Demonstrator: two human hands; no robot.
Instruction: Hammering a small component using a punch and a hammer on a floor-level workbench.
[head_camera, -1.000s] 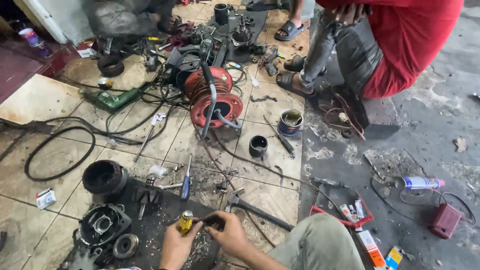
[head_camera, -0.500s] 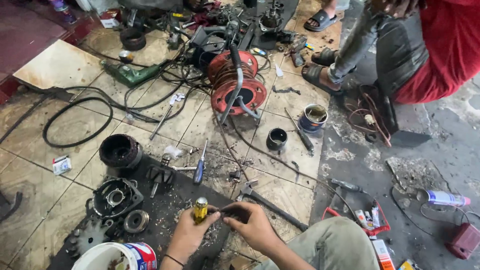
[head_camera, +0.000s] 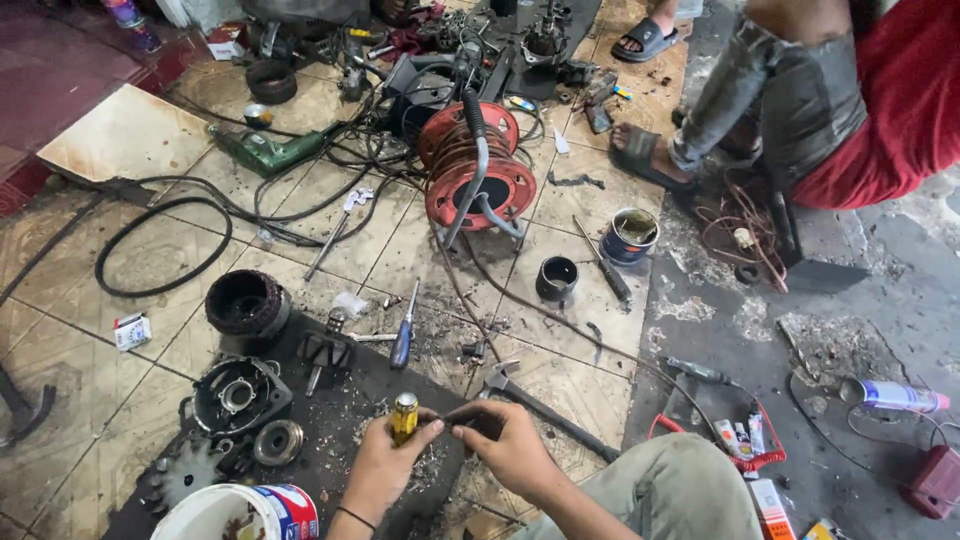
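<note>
Yellow-handled screwdriver (head_camera: 404, 417) gripped upright in the left hand (head_camera: 383, 466), low in the head view, while the right hand (head_camera: 513, 447) pinches a small dark part (head_camera: 470, 417) just beside it, the two hands nearly touching above a dark mat (head_camera: 335, 420) littered with metal shavings. On the tiled floor (head_camera: 120, 400) to the left lie a black motor housing (head_camera: 238, 394), a round bearing piece (head_camera: 277, 441) and a wound stator (head_camera: 246, 302); a white bucket (head_camera: 240, 512) stands at the lower edge. A blue-handled screwdriver (head_camera: 402, 345) rests just beyond the hands, and a hammer (head_camera: 540, 402) lies near the right hand. Farther off, a red cable reel (head_camera: 474, 178) sits among tangled black leads, with a green power drill (head_camera: 268, 152) to its left and a blue tin (head_camera: 629, 236) to its right. A second person in a red shirt (head_camera: 890, 100) crouches at the upper right, one foot in a sandal (head_camera: 640, 160). A spray can (head_camera: 890, 396) lies on the grey concrete at far right
</note>
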